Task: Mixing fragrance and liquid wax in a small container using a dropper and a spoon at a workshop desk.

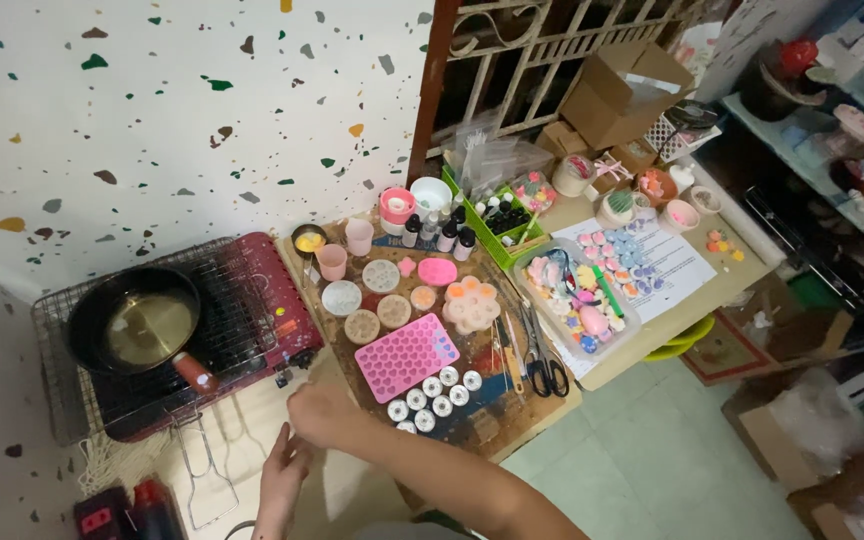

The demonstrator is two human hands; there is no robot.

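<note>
Left hand (282, 480) below right hand (317, 410), fingers curled, near stove (252, 300).

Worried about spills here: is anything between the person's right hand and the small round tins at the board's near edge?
Nothing visible: the right hand sits just left of the round tins, with only bare board between; the pink heart mould lies behind.

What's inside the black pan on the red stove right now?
The black pan on the red stove holds a pale, yellowish liquid covering most of its bottom. Whether anything lies beneath that liquid cannot be seen.
</note>
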